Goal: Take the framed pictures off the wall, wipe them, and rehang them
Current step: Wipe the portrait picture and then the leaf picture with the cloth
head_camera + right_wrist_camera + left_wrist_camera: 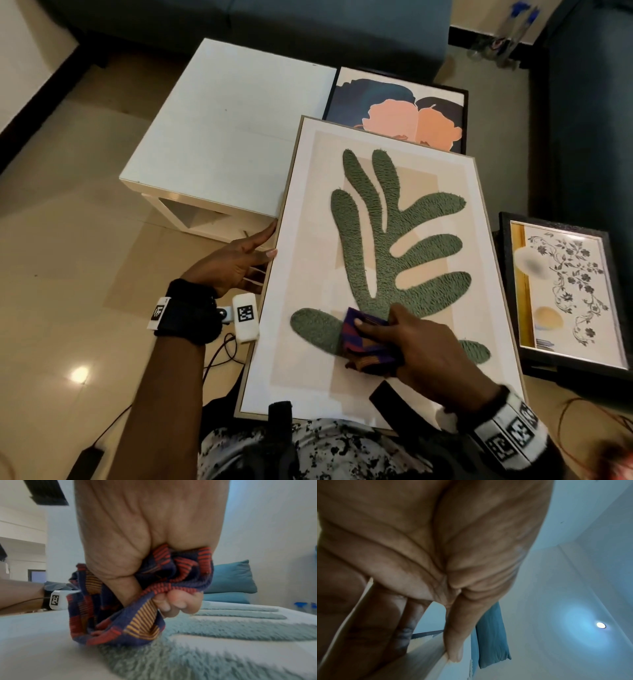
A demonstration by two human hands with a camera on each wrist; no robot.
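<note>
A large framed picture [394, 212] of a green leaf shape in a pale wooden frame lies tilted across my lap and the table edge. My left hand [260, 246] grips its left edge, thumb on the front and fingers underneath; the left wrist view shows the thumb [453, 635] on the frame edge [426, 655]. My right hand [404, 335] clutches a bunched purple, red and orange cloth [363, 329] and presses it on the lower part of the leaf. Close up, the cloth [120, 615] touches the picture's surface [223, 642].
A white side table [233, 137] stands ahead on the left. Behind the leaf picture lies a black-framed picture with pink shapes [411, 113]. To the right lies a black-framed floral picture [565, 287]. Blue sofas [274, 20] border the far and right sides. Cables [219, 353] trail over the tiled floor.
</note>
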